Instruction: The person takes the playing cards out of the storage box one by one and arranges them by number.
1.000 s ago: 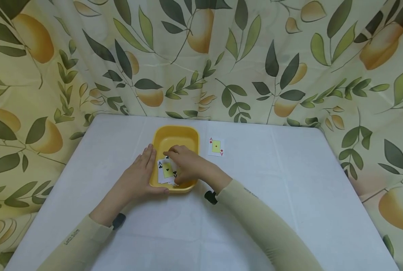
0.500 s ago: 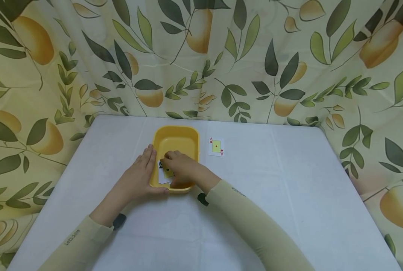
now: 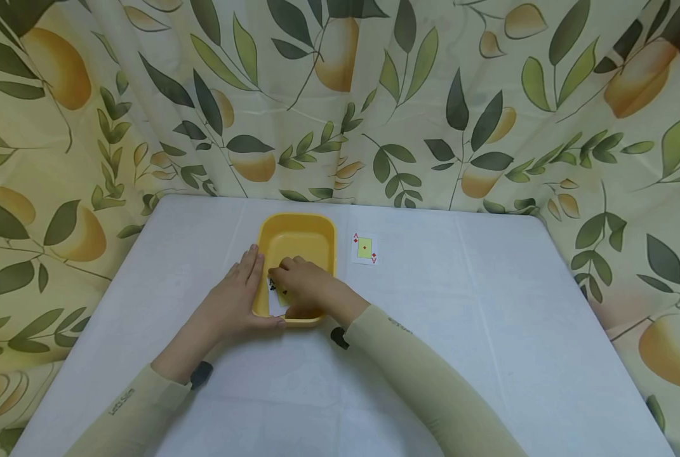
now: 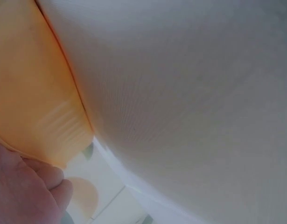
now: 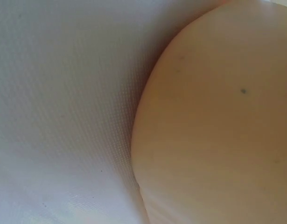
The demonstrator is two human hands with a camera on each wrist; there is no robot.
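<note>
In the head view a yellow tray (image 3: 296, 222) stands on the white table. My left hand (image 3: 233, 298) lies against its left side, fingers straight along the wall and thumb at the near rim. The left wrist view shows part of this left hand (image 4: 26, 191) beside the tray wall (image 4: 36, 88). Reaching into the tray, my right hand (image 3: 305, 284) curls its fingers over some playing cards (image 3: 277, 304), an ace of clubs on top. The hand covers much of them and hides its thumb. Only the tray's outer wall (image 5: 213, 121) fills the right wrist view, without the hand.
An ace of diamonds (image 3: 365, 248) lies face up on the table to the right of the tray. Behind the white-covered table (image 3: 460, 273) hangs a curtain (image 3: 340, 101) printed with fruit and leaves.
My right hand has moved a little left and down over the cards, with its fingers drawn in, covering more of them. The cards have shifted slightly toward the near end. The left hand has stayed put.
</note>
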